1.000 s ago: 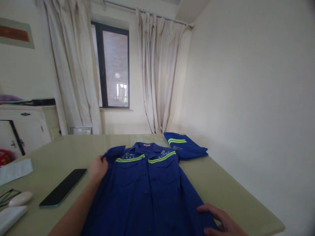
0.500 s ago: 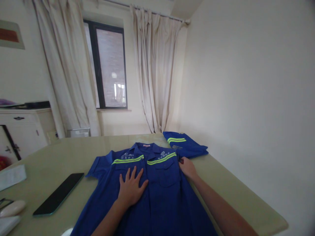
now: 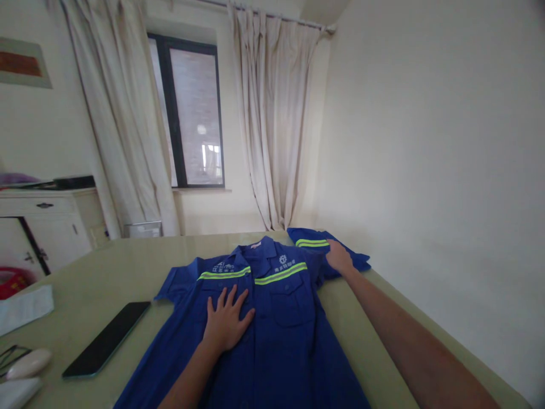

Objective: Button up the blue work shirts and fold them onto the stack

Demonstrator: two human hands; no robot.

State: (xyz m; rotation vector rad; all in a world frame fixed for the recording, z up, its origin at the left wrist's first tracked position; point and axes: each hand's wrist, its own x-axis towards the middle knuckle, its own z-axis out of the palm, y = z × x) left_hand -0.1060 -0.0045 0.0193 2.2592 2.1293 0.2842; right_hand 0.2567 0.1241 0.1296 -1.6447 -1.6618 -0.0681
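A blue short-sleeved work shirt with yellow-green reflective stripes and white chest print lies front up, its collar pointing away from me. My left hand rests flat on the chest with fingers spread. At the upper right, my right hand is closed on the shirt's sleeve; its fingertips are partly hidden. Just behind that hand lies a folded blue garment with a matching stripe, partly covered by the hand and sleeve.
On the table, a black phone lies left of the shirt. Farther left are a pale paper-like sheet, a white mouse-shaped object and a red object. A wall runs along the right side.
My right hand has moved outward and away from me, from the shirt's side to the sleeve, which now stretches out to the right. The collar has shifted slightly. My left hand stays put.
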